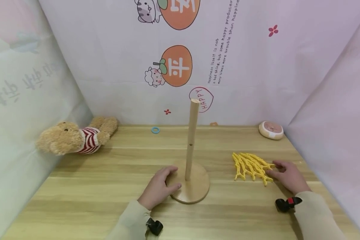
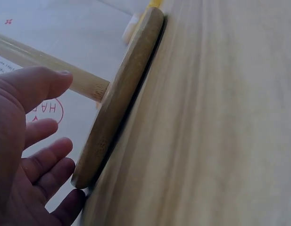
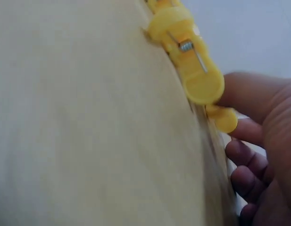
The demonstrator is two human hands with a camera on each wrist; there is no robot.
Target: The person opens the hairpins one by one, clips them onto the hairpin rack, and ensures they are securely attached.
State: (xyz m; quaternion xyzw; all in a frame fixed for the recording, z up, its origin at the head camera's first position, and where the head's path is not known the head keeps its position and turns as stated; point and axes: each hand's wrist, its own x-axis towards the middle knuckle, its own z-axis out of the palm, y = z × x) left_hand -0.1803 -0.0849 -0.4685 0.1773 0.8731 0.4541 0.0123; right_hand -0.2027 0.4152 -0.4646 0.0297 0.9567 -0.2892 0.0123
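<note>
yellow clips (image 1: 252,166): several | wooden stand (image 1: 190,156): 1 | hands (image 1: 289,177): 2, one at each

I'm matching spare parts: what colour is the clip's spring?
Spring: silvery grey, best seen in right wrist view.

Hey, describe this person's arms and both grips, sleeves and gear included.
The left sleeve is plain cream fabric, matching the right sleeve. A small black left-wrist device pairs with a black right-wrist device bearing a red patch. The left grip and right grip wear no gloves.
</note>
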